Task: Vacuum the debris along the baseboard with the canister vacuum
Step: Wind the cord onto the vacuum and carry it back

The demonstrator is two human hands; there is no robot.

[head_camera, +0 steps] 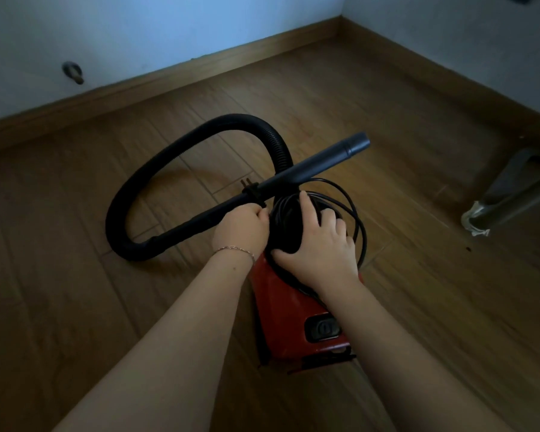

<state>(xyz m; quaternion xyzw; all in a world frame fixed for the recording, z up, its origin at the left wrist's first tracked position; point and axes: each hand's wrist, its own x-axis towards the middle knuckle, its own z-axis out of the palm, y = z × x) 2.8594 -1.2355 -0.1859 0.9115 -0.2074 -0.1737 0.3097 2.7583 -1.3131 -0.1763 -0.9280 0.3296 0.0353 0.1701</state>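
**Head view: both hands on the vacuum cord**

On the wood floor (75, 307), well apart from the baseboard (169, 81), sits the red vacuum (278, 300). Its black hose (237, 123) loops left. The coiled cord (286, 226) lies on top. The right hand (321, 247) has its grip clamped over the coil. The left hand (240, 227) grip pinches its edge.

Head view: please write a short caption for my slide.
On the vacuum, the left hand and right hand grip the coiled cord.
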